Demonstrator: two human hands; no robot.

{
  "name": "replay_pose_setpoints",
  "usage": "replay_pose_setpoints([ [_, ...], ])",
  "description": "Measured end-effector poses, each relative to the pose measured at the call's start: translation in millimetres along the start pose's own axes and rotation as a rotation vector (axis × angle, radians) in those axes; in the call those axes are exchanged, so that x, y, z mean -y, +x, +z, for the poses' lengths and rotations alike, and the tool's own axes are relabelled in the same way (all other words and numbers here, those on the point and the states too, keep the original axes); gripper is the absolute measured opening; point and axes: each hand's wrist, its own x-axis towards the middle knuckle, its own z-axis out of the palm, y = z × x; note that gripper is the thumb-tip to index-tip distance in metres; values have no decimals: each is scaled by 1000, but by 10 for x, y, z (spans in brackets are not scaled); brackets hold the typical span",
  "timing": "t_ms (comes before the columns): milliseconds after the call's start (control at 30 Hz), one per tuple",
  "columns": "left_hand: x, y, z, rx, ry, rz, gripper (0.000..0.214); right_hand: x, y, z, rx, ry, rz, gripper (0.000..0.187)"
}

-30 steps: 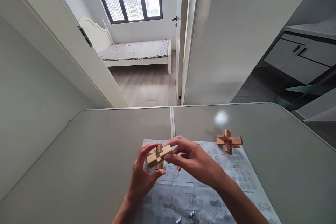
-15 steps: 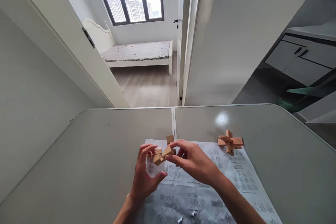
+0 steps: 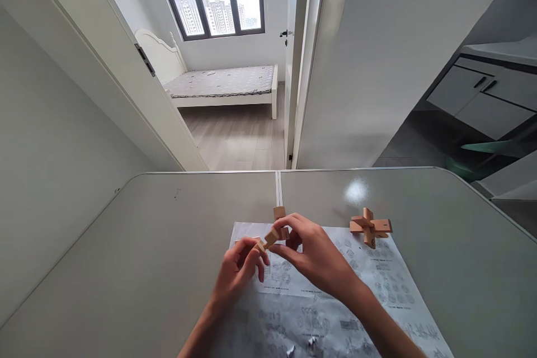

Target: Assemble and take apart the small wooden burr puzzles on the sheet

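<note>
Puzzle pieces (image 3: 272,236) pinched by left hand (image 3: 240,269), right hand (image 3: 315,257) — both clasping, over sheet (image 3: 377,274)

Your instruction sheet (image 3: 335,302) lies by the table (image 3: 126,246)'s near edge; wooden pieces (image 3: 274,232) above its far left, cross puzzle (image 3: 371,226) at its far right corner.

Grey table (image 3: 126,246) w/ printed sheet (image 3: 377,279), assembled wooden cross (image 3: 371,226) at its far-right corner (bed (image 3: 222,81) thru doorway).

The wooden pieces (image 3: 274,230) were pale tan — as was the assembled cross puzzle (image 3: 371,226). The sheet (image 3: 377,274) was white with grey printed diagrams; the table (image 3: 138,257) plain grey.
</note>
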Motion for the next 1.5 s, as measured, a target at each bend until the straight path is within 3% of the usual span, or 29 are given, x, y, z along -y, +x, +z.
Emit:
replay_pose_setpoints([
  [167,-12,26,-2,-151,-32,5,40,-16,6,-20,-102,37,30,11],
  [333,39,14,-5,-265,1,30,36,2,-22,-6,-40,156,83,38],
  [467,67,7,3,-321,27,56,30,51,-42,57,50,173,62,19],
  [700,47,-4,33,-326,64,49,31,62,-37,167,66,204,48,1],
  [1067,59,-7,28,-255,59,94,30,-44,-11,253,-1,334,180,29],
  [1500,89,-4,28,-276,124,203,20,5,-14,266,-19,330,221,31],
])
